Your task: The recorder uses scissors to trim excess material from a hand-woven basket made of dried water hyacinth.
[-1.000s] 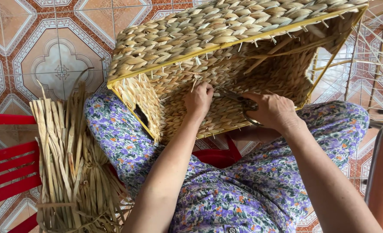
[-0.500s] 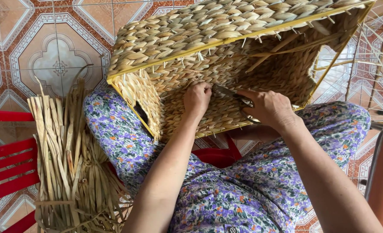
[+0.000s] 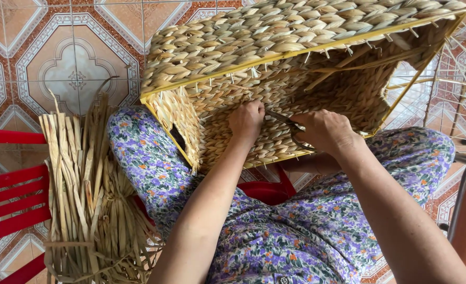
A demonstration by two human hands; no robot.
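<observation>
Fingers of the left hand point(image 3: 247, 122) curl and press against the inner wall of the basket point(image 3: 275, 68), which rests tipped on the lap at 12 o'clock. At 3 o'clock of it, the right hand point(image 3: 325, 131) grips scissors point(image 3: 288, 126). A straw bundle point(image 3: 91, 194) stands at 9 o'clock.

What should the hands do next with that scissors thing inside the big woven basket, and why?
Probably snip: the right hand holds dark metal scissors at the left hand, which pinches the woven straw basket wall where stray ends poke out.
</observation>
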